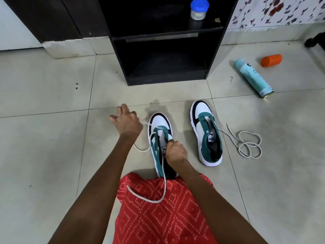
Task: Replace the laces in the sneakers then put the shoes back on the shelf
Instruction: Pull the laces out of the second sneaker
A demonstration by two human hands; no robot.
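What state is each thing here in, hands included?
Near sneaker, upright, partly laced.
Lace, threaded near the toe, held by both hands.
Left hand, holds one side of lace.
Right hand, pinches lace at the eyelets.
Far sneaker, upright, unlaced.
Loose lace, coiled beside it.
Spray can, lying on its side.
Orange cylinder, lying on its side.
Jar, upright, lid on.

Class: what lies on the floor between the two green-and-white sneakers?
Only bare grey floor tile separates the nearer green-and-white sneaker from the farther sneaker, as the head view shows.
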